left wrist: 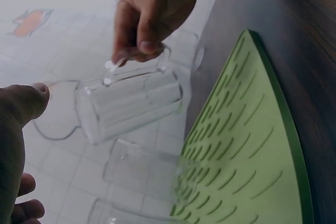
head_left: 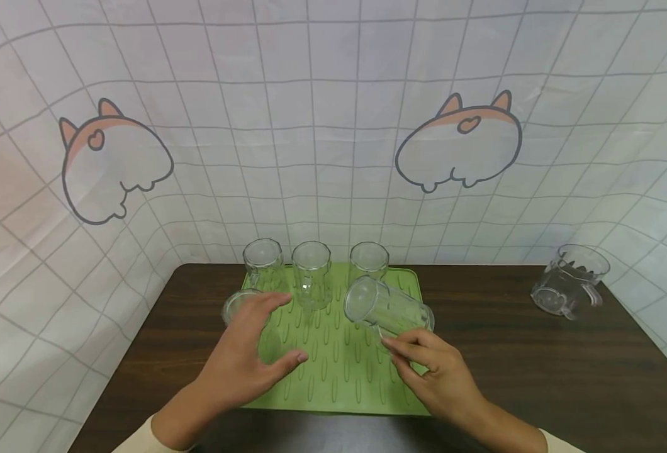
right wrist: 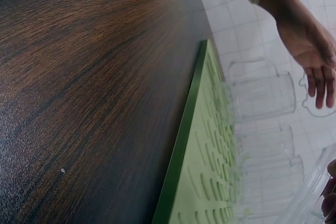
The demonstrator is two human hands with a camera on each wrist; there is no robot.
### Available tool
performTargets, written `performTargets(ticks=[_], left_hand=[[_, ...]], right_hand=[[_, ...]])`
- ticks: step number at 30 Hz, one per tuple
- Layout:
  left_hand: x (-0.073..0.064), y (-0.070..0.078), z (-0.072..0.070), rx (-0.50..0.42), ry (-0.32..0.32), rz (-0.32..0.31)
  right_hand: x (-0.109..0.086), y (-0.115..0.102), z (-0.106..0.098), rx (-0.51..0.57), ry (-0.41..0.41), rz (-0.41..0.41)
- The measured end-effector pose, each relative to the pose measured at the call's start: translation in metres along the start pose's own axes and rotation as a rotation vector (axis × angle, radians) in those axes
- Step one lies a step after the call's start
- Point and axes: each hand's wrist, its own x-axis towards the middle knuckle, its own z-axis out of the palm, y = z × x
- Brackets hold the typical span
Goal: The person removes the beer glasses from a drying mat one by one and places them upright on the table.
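In the head view my right hand (head_left: pixel 432 371) pinches the handle of a clear glass mug (head_left: pixel 396 308), which is tilted on its side above the green ribbed mat (head_left: pixel 339 390). The left wrist view shows that mug (left wrist: pixel 131 103) hanging from the fingers by its handle. My left hand (head_left: pixel 243 358) is held over the mat's left part, thumb and fingers spread apart, with nothing between them. Partly hidden behind it is another glass mug (head_left: pixel 237 303). Along the mat's back edge stand three more mugs: a left one (head_left: pixel 263 264), a middle one (head_left: pixel 313 274) and a right one (head_left: pixel 369 259).
Farther right on the dark wooden table (head_left: pixel 498 352) is a clear glass mug (head_left: pixel 571 280), its handle turned toward the front right. A white gridded wall covering (head_left: pixel 333 145) with cartoon animals rises behind the table and along both sides.
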Motion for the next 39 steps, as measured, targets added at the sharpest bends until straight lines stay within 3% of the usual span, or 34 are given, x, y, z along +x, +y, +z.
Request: performTargets(ticks=[13,21,26,31,39], left_hand=[[0.016,0.008,0.026,-0.020,-0.145,-0.060],[0.029,0.011,0.044,-0.014,-0.182,-0.092],[0.040,0.016,0.056,-0.053,-0.215,-0.149],[0.048,0.021,0.064,-0.098,-0.224,-0.186],[0.055,0.025,0.069,-0.136,-0.272,-0.303]], right_hand=[[-0.001,0.003,0.001,0.007,0.026,-0.095],[-0.002,0.004,0.002,0.016,0.031,-0.108],[-0.004,0.002,0.001,0.019,-0.003,-0.062],[-0.006,0.003,0.002,0.018,-0.015,-0.076],[-0.007,0.007,0.005,0.007,-0.001,-0.133]])
